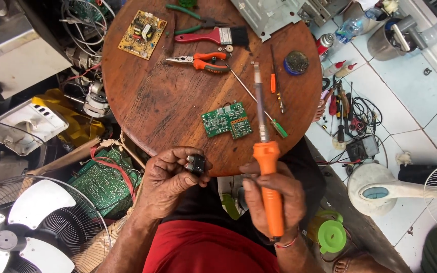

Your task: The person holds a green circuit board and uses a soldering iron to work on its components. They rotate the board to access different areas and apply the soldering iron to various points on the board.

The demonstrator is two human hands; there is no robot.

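Observation:
My left hand [170,177] pinches a small black switch-like part [197,164] with metal terminals at the near edge of the round wooden table [163,101]. In my right hand [271,194] I grip an orange-handled soldering iron [266,167]; its long metal tip points away from me over the table. A small green circuit board [227,120] lies on the wood just beyond both hands.
Farther back on the table lie orange-handled pliers [201,60], a red brush [213,36], a yellow circuit board [142,34], screwdrivers [274,81] and a round tin [296,62]. A fan [31,227] and green board [99,182] sit left; tools, wires and another fan lie right.

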